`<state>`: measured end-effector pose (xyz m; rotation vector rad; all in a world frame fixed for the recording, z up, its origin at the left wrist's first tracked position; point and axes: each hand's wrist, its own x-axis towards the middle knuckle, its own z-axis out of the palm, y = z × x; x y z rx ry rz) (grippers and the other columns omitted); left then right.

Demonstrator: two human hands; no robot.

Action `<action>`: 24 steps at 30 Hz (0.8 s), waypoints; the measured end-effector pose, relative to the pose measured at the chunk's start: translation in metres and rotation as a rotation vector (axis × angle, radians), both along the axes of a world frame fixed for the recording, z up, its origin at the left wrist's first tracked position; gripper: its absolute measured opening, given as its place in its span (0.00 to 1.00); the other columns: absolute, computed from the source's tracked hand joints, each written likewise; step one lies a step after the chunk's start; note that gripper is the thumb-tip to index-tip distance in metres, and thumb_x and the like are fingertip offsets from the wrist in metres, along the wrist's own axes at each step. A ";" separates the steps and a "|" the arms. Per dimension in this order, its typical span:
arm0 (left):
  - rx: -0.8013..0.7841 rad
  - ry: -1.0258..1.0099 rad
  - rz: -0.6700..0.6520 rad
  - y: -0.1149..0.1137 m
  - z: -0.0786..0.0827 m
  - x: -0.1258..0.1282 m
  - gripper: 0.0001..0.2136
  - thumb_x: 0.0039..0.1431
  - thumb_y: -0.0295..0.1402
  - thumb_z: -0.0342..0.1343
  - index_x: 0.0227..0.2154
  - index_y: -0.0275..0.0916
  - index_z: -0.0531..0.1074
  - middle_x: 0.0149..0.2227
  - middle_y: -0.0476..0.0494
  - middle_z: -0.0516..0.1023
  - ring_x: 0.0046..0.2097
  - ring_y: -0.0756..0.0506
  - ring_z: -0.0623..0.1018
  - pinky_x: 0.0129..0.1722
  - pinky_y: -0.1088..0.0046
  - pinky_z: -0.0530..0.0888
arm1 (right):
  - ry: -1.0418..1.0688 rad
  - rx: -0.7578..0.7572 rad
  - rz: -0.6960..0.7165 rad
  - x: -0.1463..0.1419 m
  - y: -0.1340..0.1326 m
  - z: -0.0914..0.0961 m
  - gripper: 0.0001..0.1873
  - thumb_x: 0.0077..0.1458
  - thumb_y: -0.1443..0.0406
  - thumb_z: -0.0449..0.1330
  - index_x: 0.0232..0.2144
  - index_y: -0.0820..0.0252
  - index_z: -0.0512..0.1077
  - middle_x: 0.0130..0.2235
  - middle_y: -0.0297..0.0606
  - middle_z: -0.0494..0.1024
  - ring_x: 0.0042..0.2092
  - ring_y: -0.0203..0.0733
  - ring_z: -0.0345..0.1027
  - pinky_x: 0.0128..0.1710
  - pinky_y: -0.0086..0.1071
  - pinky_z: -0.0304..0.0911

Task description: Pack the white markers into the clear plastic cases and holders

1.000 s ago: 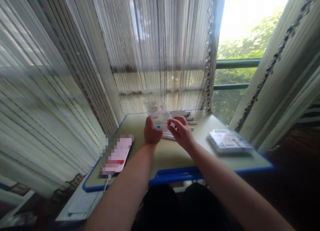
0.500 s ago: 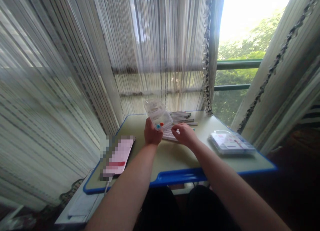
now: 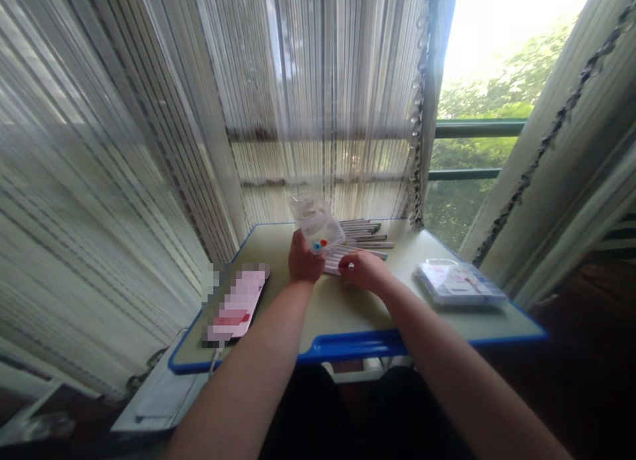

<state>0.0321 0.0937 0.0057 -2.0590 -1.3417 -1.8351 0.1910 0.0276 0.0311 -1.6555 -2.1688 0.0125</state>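
My left hand (image 3: 305, 260) is closed around a small clear plastic box (image 3: 325, 229), whose lid (image 3: 309, 207) stands raised at the back. Inside the box lie a blue piece (image 3: 317, 246) and an orange-red piece (image 3: 324, 242), both small and round. To the right, my right hand (image 3: 365, 269) has its thumb and fingertips pinched together over a white ridged tray (image 3: 334, 260). Whatever is between those fingertips, if anything, is too small to name. Several pens (image 3: 365, 232) lie side by side behind the tray. Part of the tray is hidden by my hands.
A flat clear case (image 3: 460, 284) with a handle lies on the table's right side. A phone (image 3: 238, 304) with a white cable rests at the left edge. The table (image 3: 278, 321) has a blue rim and front groove. Striped curtains (image 3: 322, 102) hang behind it.
My right hand has dipped slightly toward the tray, its fingertips lower and a little to the left. The left hand still holds the box in nearly the same place. The view has shifted slightly.
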 end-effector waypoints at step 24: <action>-0.042 -0.063 -0.012 0.000 0.002 0.000 0.23 0.39 0.22 0.53 0.43 0.42 0.62 0.42 0.40 0.71 0.47 0.39 0.74 0.48 0.60 0.73 | 0.261 0.047 -0.094 -0.005 0.001 -0.001 0.19 0.49 0.62 0.59 0.46 0.54 0.74 0.32 0.34 0.81 0.34 0.41 0.73 0.33 0.29 0.60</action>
